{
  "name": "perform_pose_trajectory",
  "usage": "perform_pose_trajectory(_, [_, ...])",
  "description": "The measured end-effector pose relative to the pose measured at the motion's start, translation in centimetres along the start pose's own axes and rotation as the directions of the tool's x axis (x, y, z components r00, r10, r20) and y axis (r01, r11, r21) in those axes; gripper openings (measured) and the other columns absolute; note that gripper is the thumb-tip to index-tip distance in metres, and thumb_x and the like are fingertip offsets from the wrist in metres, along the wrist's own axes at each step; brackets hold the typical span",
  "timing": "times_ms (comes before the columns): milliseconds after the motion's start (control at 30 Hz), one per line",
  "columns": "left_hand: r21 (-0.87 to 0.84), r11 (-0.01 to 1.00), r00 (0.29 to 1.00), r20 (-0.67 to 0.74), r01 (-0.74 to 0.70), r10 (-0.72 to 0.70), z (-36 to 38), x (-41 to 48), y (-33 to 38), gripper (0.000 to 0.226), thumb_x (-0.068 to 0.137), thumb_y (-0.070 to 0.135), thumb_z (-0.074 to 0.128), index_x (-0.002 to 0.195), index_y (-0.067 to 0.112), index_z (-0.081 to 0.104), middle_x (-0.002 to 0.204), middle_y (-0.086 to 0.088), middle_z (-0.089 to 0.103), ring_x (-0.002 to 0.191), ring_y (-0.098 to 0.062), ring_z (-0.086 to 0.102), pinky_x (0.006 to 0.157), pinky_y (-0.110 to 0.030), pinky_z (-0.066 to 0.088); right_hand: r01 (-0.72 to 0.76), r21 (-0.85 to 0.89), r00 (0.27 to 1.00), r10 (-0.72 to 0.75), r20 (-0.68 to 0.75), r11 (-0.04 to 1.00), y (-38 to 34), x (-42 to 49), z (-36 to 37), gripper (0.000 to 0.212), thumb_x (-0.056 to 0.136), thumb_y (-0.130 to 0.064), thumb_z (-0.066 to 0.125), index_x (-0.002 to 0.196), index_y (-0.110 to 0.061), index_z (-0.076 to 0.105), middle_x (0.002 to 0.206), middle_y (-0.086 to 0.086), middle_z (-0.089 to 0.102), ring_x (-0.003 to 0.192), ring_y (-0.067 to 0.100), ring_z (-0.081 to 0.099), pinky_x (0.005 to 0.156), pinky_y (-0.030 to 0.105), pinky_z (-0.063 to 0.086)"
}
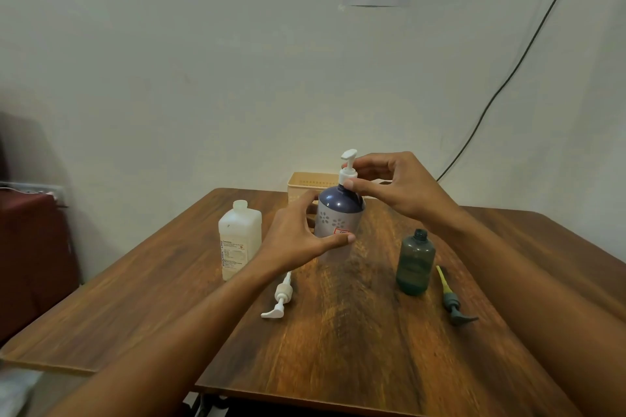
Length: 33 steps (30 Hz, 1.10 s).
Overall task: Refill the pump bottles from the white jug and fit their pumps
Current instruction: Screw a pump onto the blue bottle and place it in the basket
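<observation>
A purple pump bottle [338,213] with flower prints stands mid-table. My left hand [298,234] wraps around its body. My right hand [393,183] pinches the collar of the white pump [348,166] that sits upright in its neck. The white jug [240,240] stands uncapped to the left. A dark green bottle [415,262] stands open-necked to the right. Beside it lies a grey pump [452,301] with a yellow tube. Another white pump [279,298] lies on the table in front of the purple bottle.
A beige plastic basket [306,184] sits at the table's far edge against the wall. The wooden table [338,349] is made of two joined tops. A dark red cabinet [30,247] stands at the left. A black cable [508,78] runs down the wall.
</observation>
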<state>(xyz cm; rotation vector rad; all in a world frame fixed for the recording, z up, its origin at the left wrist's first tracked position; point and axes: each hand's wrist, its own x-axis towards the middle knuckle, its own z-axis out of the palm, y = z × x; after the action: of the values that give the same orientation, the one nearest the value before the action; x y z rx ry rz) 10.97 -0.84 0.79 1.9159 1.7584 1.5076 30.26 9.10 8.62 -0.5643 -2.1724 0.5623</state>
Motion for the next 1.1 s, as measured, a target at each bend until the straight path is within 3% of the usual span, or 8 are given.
perform_pose_trajectory(133, [-0.011,1.000,1.000,-0.002,-0.015,0.015,-0.1,0.1,0.0,0.087,0.070,0.058,0.086,0.144,0.026,0.052,0.131,0.002,0.067,0.113,-0.015,0.066,0.094,-0.039,0.060,0.006,0.007,1.000,-0.006,0.013,1.000,0.1,-0.1,0.2,0.024,0.089,-0.045,0.081,0.112,-0.043,0.074,0.101,-0.032,0.074,0.103,-0.014,0.069,0.081,0.011,0.051])
perform_pose_trajectory(267, [-0.001,1.000,1.000,0.004,-0.009,0.009,0.0,0.1,0.0,0.088,0.069,0.062,0.085,0.143,0.026,0.053,0.131,0.002,0.067,0.112,-0.016,0.066,0.093,-0.037,0.060,0.013,0.006,1.000,-0.013,0.018,1.000,0.4,0.0,0.2,0.032,0.089,-0.044,0.082,0.117,-0.029,0.079,0.108,-0.019,0.078,0.103,-0.007,0.072,0.078,0.010,0.054])
perform_pose_trajectory(567, [0.018,1.000,1.000,0.023,-0.001,0.001,0.5,-0.1,0.1,0.091,0.070,0.062,0.084,0.147,0.029,0.048,0.138,0.002,0.064,0.116,-0.018,0.066,0.095,-0.038,0.059,-0.040,0.019,0.999,0.040,-0.033,0.999,0.7,0.3,1.0,0.040,0.080,-0.053,0.086,0.098,-0.021,0.071,0.095,-0.010,0.078,0.090,0.009,0.076,0.073,0.019,0.061])
perform_pose_trajectory(733, [0.004,1.000,1.000,0.020,0.006,-0.006,0.5,-0.1,0.1,0.088,0.072,0.060,0.084,0.146,0.029,0.048,0.138,0.003,0.064,0.116,-0.016,0.065,0.097,-0.039,0.059,-0.107,0.104,0.967,0.079,0.241,0.989,0.3,0.6,-0.6,0.048,0.091,-0.053,0.077,0.135,-0.035,0.069,0.129,-0.019,0.074,0.118,0.002,0.070,0.088,0.017,0.059])
perform_pose_trajectory(800, [-0.001,1.000,1.000,0.020,-0.005,0.005,0.4,-0.1,0.2,0.089,0.071,0.061,0.084,0.145,0.029,0.049,0.137,0.003,0.064,0.116,-0.017,0.065,0.096,-0.038,0.059,-0.089,0.107,0.956,0.054,0.287,0.990,0.1,0.7,-1.1,0.036,0.095,-0.045,0.075,0.129,-0.035,0.075,0.129,-0.022,0.074,0.122,-0.002,0.067,0.091,0.018,0.057])
perform_pose_trajectory(867, [-0.003,1.000,1.000,0.019,-0.009,0.010,0.3,0.0,0.3,0.090,0.070,0.062,0.084,0.145,0.029,0.050,0.137,0.003,0.065,0.116,-0.017,0.065,0.095,-0.036,0.059,-0.072,0.091,0.971,0.049,0.232,0.993,0.0,0.7,-1.1,0.028,0.090,-0.043,0.079,0.115,-0.032,0.081,0.120,-0.018,0.078,0.118,-0.001,0.069,0.099,0.028,0.054])
perform_pose_trajectory(967, [-0.002,1.000,1.000,0.015,-0.025,0.025,0.4,0.1,0.4,0.090,0.070,0.063,0.084,0.146,0.030,0.049,0.137,0.004,0.065,0.115,-0.015,0.066,0.091,-0.030,0.059,-0.057,0.061,0.996,0.052,0.078,0.997,-0.3,0.5,-0.2,0.045,0.075,-0.051,0.087,0.103,-0.016,0.080,0.107,-0.003,0.081,0.107,0.013,0.075,0.100,0.045,0.060])
perform_pose_trajectory(1100, [0.008,0.999,0.999,0.015,-0.048,0.048,0.8,-0.1,0.6,0.090,0.071,0.063,0.084,0.147,0.033,0.047,0.138,0.006,0.064,0.115,-0.012,0.065,0.087,-0.022,0.054,-0.045,-0.017,0.999,0.045,0.012,0.999,-0.3,0.3,1.2,0.073,0.074,-0.064,0.083,0.119,-0.006,0.072,0.107,0.004,0.078,0.100,0.022,0.075,0.088,0.041,0.065])
